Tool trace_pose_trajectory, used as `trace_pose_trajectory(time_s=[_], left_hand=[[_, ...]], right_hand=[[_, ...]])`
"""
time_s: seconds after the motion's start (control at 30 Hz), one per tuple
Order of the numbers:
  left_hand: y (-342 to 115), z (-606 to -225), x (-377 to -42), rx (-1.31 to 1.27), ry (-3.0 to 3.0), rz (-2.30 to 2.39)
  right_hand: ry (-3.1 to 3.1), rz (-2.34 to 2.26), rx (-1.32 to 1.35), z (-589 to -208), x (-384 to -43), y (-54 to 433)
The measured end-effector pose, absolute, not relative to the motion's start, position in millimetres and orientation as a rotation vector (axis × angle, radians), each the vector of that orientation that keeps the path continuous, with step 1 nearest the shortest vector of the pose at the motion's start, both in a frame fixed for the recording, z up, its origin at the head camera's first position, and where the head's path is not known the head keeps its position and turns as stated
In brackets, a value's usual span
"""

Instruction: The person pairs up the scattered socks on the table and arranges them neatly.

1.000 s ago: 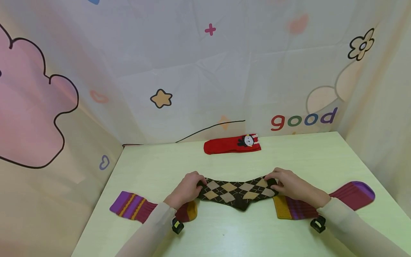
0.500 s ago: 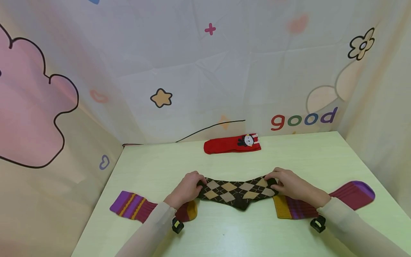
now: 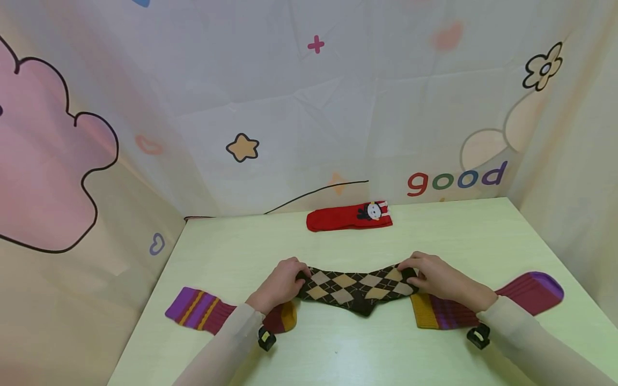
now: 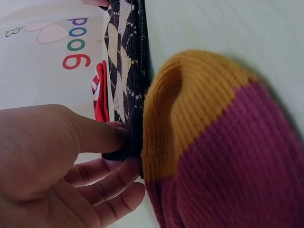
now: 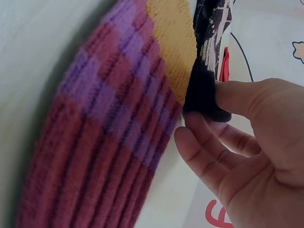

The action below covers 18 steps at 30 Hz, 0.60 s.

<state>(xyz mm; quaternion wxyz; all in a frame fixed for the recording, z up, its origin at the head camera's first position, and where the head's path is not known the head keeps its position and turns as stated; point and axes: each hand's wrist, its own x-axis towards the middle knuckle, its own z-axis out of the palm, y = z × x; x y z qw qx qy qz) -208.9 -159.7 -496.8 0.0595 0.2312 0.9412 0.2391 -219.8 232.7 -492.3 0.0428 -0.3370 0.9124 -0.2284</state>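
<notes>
A dark argyle sock (image 3: 354, 289) with tan and beige diamonds is stretched sideways between my two hands, its dark heel pointing toward me. My left hand (image 3: 280, 284) pinches one end between thumb and fingers; the left wrist view shows the thumb on the dark end of the sock (image 4: 124, 71). At the opposite end, my right hand (image 3: 436, 276) pinches the other dark tip, also visible in the right wrist view on the sock (image 5: 204, 90). Under the left forearm lies a maroon, purple and mustard sock (image 3: 198, 308). A similar striped sock (image 3: 531, 295) lies under the right forearm.
Toward the back of the pale table (image 3: 232, 236) lies a red sock (image 3: 338, 217) with a cartoon face. Behind it rises a printed curtain (image 3: 289, 107), which also closes off the left and right sides.
</notes>
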Motion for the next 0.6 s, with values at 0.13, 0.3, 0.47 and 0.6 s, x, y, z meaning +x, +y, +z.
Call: trace_pose_trajectory(time_s=[0.13, 0.3, 0.47, 0.6], left_hand=[[-161, -496, -208, 0.676, 2.861, 0.723], [-161, -493, -206, 0.608, 2.880, 0.739], [-159, -490, -202, 0.568, 2.918, 0.738], [-158, -488, -199, 0.538, 2.972, 0.739]], right_hand=[[2.777, -0.698, -1.008, -489, -220, 233], [2.782, -0.667, -1.002, -483, -219, 233], [2.806, -0.636, -1.044, -477, -216, 230], [2.826, -0.608, -1.063, -473, -213, 227]])
